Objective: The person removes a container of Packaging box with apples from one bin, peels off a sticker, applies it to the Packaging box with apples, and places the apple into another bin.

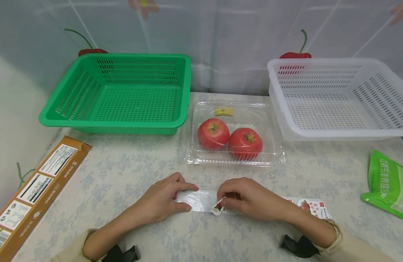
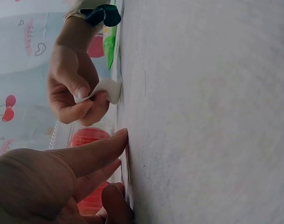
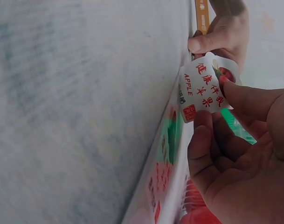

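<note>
My right hand (image 1: pixel 248 198) pinches an apple sticker (image 3: pixel 197 88) with red Chinese writing and "APPLE" between thumb and fingers. Its edge curls up from a pale, glossy backing strip (image 1: pixel 196 200) lying on the table. At the strip's left end my left hand (image 1: pixel 162 200) rests, thumb and forefinger extended, pressing it down. Another printed sticker (image 1: pixel 316 207) shows on the strip's right part, partly under my right forearm. Beyond the hands stands a clear plastic box (image 1: pixel 273 149) with two red apples (image 1: pixel 213 133) and a small yellow packet (image 1: pixel 224 111) inside.
A green basket (image 1: pixel 113 123) stands at the back left and a white basket (image 1: pixel 335 134) at the back right. A long brown carton (image 1: pixel 41 189) lies along the left side. At the right edge lies a green pouch (image 1: pixel 388 187).
</note>
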`<state>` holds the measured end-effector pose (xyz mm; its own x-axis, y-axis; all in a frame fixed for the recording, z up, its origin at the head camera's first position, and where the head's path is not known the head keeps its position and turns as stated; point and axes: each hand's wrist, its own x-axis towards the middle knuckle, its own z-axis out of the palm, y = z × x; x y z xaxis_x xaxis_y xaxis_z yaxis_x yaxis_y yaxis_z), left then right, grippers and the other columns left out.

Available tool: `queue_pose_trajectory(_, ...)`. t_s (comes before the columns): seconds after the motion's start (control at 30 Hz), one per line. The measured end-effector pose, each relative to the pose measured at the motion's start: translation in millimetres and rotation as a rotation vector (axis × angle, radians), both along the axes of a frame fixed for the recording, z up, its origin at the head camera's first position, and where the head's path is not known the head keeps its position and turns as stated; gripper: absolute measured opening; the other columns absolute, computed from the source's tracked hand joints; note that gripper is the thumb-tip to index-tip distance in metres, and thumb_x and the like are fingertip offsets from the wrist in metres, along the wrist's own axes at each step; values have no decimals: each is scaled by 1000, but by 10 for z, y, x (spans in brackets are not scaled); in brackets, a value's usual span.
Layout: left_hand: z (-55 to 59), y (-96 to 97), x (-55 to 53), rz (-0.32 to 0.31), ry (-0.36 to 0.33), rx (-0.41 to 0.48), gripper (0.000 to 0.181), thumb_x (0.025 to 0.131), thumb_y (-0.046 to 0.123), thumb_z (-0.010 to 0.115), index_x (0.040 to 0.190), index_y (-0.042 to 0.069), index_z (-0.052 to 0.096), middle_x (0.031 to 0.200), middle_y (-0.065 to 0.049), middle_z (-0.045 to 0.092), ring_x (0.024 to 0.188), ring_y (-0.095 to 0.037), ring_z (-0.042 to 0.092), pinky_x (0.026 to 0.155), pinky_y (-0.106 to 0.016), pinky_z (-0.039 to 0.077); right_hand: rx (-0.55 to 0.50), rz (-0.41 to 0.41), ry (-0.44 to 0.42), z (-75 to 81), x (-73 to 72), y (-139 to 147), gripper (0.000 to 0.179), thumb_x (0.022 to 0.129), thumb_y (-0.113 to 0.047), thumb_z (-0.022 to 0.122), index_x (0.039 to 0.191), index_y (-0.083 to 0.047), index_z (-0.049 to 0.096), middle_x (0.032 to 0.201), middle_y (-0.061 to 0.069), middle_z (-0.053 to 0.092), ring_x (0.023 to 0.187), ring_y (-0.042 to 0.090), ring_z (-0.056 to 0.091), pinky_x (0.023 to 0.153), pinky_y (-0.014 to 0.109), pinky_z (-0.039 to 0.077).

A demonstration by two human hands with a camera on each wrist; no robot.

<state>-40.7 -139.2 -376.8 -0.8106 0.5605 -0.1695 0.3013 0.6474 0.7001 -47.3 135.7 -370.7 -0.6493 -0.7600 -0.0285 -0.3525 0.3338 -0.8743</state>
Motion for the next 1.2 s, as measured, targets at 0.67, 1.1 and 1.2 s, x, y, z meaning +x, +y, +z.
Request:
queue_pose_trajectory(0.67,36,15,20,-11,6,-31,43,81,17,82,122,19,71,94,11,50,71,-7,45,60,-26,41,-95,-220,215,611,-152,308,26,94,4,62,103,-20,68,89,-9,62,77,13,56,66,27,50)
queue_pose_trajectory(1.1,41,25,30,-17,19,-41,43,81,16,82,123,19,70,95,11,50,72,-7,45,61,-26,41,8,-368,393,844,-699,269,12,95,0,61,100,-7,69,86,-1,64,64,16,52,54,25,44)
queue_pose_trajectory(1.2,44,24,29,-14,18,-41,43,81,16,82,123,18,70,94,11,50,72,-7,45,61,-26,41,34,-427,338,829,-766,202,8,96,-4,61,99,-5,69,81,4,63,60,20,48,51,26,41)
